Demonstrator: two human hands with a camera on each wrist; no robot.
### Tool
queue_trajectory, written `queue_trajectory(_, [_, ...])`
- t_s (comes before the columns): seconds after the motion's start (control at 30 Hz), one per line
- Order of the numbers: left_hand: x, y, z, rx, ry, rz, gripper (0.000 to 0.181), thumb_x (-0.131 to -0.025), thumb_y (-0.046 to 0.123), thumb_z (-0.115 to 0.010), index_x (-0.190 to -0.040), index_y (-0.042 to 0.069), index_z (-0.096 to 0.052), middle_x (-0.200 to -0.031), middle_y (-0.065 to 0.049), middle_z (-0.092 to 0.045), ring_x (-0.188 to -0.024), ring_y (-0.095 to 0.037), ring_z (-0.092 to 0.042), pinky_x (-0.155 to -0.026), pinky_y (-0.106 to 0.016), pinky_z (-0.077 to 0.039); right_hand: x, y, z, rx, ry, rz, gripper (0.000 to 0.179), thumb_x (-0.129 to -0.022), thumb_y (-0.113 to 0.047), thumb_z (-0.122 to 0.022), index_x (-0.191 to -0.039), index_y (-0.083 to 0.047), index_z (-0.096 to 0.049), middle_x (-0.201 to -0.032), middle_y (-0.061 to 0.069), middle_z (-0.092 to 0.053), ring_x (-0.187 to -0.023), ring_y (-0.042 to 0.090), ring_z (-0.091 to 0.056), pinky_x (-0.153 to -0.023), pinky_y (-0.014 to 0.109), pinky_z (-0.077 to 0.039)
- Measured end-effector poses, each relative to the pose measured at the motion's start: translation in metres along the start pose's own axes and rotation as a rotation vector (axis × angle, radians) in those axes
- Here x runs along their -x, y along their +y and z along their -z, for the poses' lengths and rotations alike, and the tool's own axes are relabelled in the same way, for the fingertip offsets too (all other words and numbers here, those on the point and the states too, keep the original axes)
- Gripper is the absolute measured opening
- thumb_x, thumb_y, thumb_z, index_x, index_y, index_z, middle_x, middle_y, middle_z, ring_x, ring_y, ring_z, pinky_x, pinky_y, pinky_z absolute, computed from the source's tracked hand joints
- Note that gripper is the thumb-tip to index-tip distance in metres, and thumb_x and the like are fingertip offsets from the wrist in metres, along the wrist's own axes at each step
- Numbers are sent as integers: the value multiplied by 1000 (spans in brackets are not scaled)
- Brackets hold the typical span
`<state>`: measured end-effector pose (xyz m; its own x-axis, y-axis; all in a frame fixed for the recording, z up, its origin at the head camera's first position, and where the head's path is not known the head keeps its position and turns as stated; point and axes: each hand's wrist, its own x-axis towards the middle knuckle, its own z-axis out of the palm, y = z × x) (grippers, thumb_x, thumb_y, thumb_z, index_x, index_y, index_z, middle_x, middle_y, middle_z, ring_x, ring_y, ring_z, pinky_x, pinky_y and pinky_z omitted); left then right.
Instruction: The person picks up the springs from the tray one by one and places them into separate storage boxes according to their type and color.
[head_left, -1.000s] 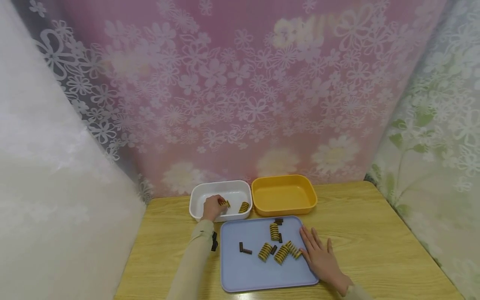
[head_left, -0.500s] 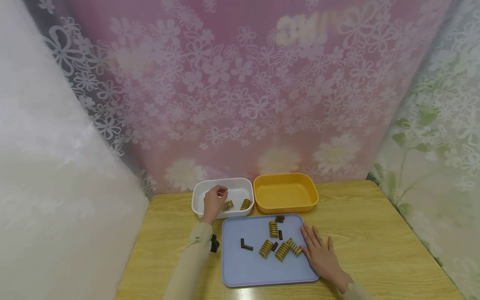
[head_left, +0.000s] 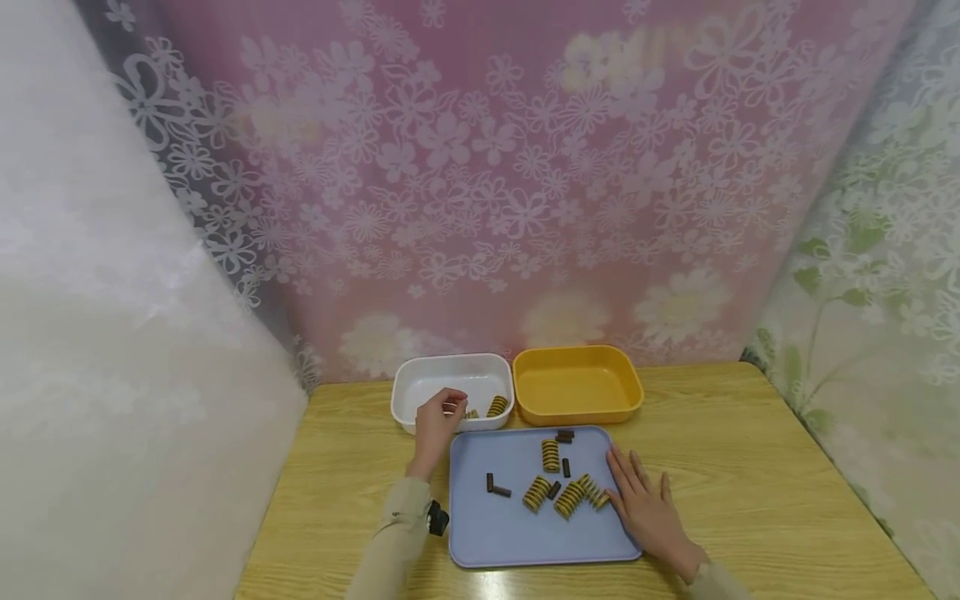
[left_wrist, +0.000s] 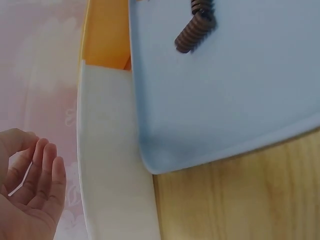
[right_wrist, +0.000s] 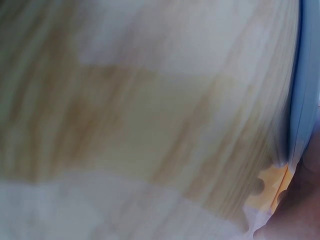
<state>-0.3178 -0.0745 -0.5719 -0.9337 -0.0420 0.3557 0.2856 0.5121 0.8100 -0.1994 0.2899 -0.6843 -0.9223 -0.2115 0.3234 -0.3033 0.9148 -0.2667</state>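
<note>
My left hand [head_left: 438, 421] is over the front of the white bin [head_left: 427, 385], its relaxed fingers bent toward the thumb. In the left wrist view nothing is in the fingers of that hand [left_wrist: 37, 195]. Two yellow-and-black coil springs lie in the bin: one at the right [head_left: 497, 406], the other spring [head_left: 471, 414] partly hidden by the hand. With straight fingers, my right hand [head_left: 648, 512] rests on the right edge of the blue tray [head_left: 517, 533]. On the tray lie several large yellow-and-black springs [head_left: 537, 493] and several small brown springs [head_left: 502, 492].
A yellow bin [head_left: 577, 387] stands against the white bin's right side, behind the tray. Everything is on a wooden table [head_left: 735, 467]. A flowered pink curtain [head_left: 480, 208] hangs at the back. The right wrist view shows mostly blurred wood grain and the tray's edge [right_wrist: 302, 95].
My left hand let go of a spring in the white bin, rose off it, and has since moved slightly right and down, now partly covering it. The right hand keeps its place on the tray.
</note>
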Motion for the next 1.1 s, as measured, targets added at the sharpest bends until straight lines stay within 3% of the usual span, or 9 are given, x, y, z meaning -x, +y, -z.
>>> queue_trajectory(0.2, [17, 3, -5, 34, -11, -13, 5, -91, 7, -74, -96, 5, -76, -86, -6, -74, -77, -20, -71, -68, -24, -57, 0, 3, -4, 18, 5, 3, 62, -103, -38, -55, -157, -13, -37, -166, 2, -28, -154, 31, -20, -103, 83, -17])
queue_trajectory(0.47, [44, 8, -22, 77, -42, -15, 4, -90, 5, -75, -94, 5, -75, -86, -6, -74, -77, -17, -70, -68, -22, -57, 1, -3, 3, 11, 45, 27, 60, -107, -40, -46, -158, -12, -34, -167, 2, -26, -153, 33, -20, -102, 84, -16])
queue_trajectory(0.77, [76, 24, -47, 120, -158, -4, 8, -89, 5, -76, -97, 4, -75, -87, -6, -75, -78, -15, -70, -68, -21, -57, 0, -2, 0, -1, 44, 27, 60, -109, -43, -40, -160, -15, -30, -169, -4, -19, -156, 26, -12, -104, 84, -15])
queue_trajectory(0.87, [84, 27, -57, 133, -196, -2, 10, -88, 5, -77, -98, 4, -75, -87, -5, -75, -78, -12, -70, -68, -20, -57, 0, 0, -1, 3, 36, 26, 59, -108, -42, -43, -158, -13, -34, -168, 0, -24, -155, 29, -15, -103, 84, -16])
queue_trajectory(1.1, [101, 29, -74, 68, -318, -45, 22, -83, 8, -83, -102, 3, -73, -92, -7, -74, -82, -15, -71, -69, -19, -56, 0, -4, 3, -23, 55, 29, 59, -108, -43, -44, -157, -12, -36, -166, 2, -28, -154, 32, -20, -102, 84, -17])
